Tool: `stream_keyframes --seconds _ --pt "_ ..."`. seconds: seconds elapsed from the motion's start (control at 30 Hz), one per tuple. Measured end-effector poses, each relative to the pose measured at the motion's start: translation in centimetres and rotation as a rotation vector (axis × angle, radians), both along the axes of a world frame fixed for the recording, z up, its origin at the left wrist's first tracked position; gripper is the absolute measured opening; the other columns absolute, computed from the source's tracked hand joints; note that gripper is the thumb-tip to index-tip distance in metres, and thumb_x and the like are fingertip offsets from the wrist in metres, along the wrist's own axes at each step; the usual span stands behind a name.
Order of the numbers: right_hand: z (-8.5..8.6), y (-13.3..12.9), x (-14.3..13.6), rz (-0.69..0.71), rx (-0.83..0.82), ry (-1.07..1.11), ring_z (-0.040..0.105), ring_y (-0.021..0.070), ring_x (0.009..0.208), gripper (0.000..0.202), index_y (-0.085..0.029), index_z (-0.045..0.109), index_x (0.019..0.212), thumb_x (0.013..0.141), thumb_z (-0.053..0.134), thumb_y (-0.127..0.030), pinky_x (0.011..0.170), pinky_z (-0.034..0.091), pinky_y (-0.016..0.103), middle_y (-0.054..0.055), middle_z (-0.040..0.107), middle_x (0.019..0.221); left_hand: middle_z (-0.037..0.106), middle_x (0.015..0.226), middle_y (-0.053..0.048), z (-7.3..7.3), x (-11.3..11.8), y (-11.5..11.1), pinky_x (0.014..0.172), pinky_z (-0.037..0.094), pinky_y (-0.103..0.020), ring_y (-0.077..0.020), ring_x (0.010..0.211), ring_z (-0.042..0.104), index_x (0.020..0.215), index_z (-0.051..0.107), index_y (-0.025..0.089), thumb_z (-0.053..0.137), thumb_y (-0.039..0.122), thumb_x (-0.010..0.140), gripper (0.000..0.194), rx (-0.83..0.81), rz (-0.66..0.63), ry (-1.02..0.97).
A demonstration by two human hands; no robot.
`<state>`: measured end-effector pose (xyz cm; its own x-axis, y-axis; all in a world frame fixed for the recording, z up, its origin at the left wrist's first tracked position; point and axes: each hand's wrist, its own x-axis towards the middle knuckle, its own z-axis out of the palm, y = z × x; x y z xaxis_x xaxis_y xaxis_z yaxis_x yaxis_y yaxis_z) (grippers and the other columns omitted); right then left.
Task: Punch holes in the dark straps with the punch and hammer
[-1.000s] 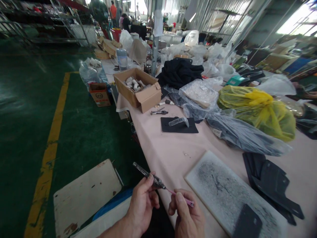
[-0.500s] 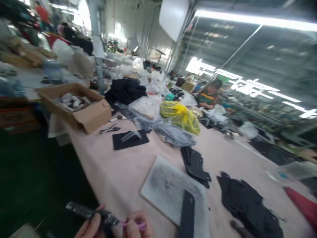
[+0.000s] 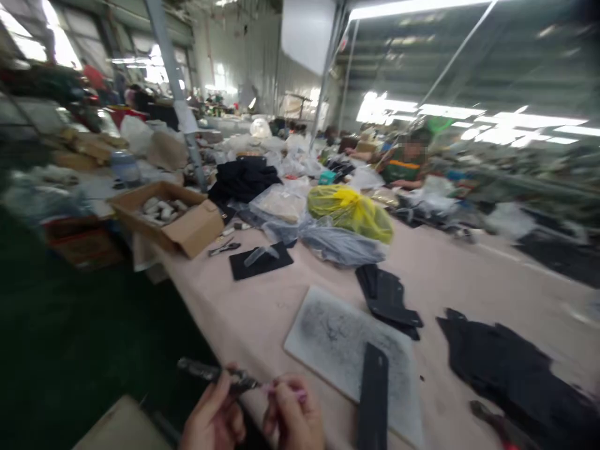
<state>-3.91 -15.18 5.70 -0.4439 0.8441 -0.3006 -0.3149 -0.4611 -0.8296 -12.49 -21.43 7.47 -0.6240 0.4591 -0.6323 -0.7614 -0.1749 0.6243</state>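
My left hand (image 3: 214, 412) is wrapped round a dark, slim, pen-like tool (image 3: 199, 370) with a shiny surface. Its narrow end points right, towards my right hand (image 3: 295, 412). Between the fingertips of that hand is a thin pink stick-like piece (image 3: 300, 395), which meets the tool's tip. Blur hides exactly what either piece is. Both hands are at the near edge of the table. Just right of them a pale, smudged board (image 3: 323, 331) lies on the pink cloth, with a black strip (image 3: 374, 394) across its near part.
Black cut pieces (image 3: 389, 297) lie behind the board, and more black pieces (image 3: 510, 356) to its right. Red-handled pliers (image 3: 492, 419) sit nearer. Further back are a yellow bag (image 3: 351, 212), a cardboard box (image 3: 197, 228) and scissors (image 3: 224, 247). Another person (image 3: 405, 164) sits across the table.
The view has shifted and tilted, so the table's things appear lower left to right differently. Both hands appear further right, still holding the dark tool and the pink piece.
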Motion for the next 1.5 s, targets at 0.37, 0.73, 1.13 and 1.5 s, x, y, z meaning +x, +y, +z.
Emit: stream_keyframes --seconds 0.37,0.73,1.13,1.5 --pt "-0.2 0.5 2.0 0.113 -0.315 0.268 0.04 0.0092 0.05 0.02 -0.018 0.067 0.082 0.079 0.069 -0.038 0.049 0.037 0.024 -0.004 0.046 0.06 0.062 0.073 0.0 0.7 1.7 -0.6 0.039 0.042 -0.02 -0.0082 0.044 0.052 0.112 0.062 0.013 0.074 0.045 0.078 0.048 -0.04 -0.018 0.251" --pt "-1.4 0.3 1.2 0.193 -0.359 0.308 0.043 0.0098 0.054 0.021 -0.021 0.067 0.089 0.078 0.071 -0.038 0.053 0.04 0.025 -0.003 0.047 0.063 0.063 0.065 0.001 -0.5 1.0 -1.1 0.046 0.045 -0.021 -0.0099 0.047 0.055 0.117 0.061 0.014 0.07 0.04 0.084 0.043 -0.007 -0.013 0.264" --pt "-1.3 -0.4 0.7 -0.177 0.11 0.005 0.044 0.0082 0.04 0.017 -0.017 0.063 0.082 0.082 0.071 -0.033 0.039 0.033 0.019 -0.006 0.047 0.049 0.068 0.073 -0.008 -2.6 -3.0 -0.9 0.033 0.031 -0.012 -0.0013 0.035 0.039 0.087 0.062 0.011 0.054 0.024 0.095 0.017 0.096 0.222 -0.478" --pt "-0.6 -0.4 1.7 -0.062 0.001 0.026 0.046 0.0095 0.044 0.02 -0.019 0.064 0.086 0.082 0.071 -0.038 0.043 0.034 0.02 -0.005 0.048 0.051 0.07 0.078 -0.01 -2.6 -3.2 -1.7 0.033 0.03 -0.013 0.0005 0.034 0.033 0.098 0.065 0.006 0.042 0.025 0.101 0.03 0.286 0.162 -0.586"
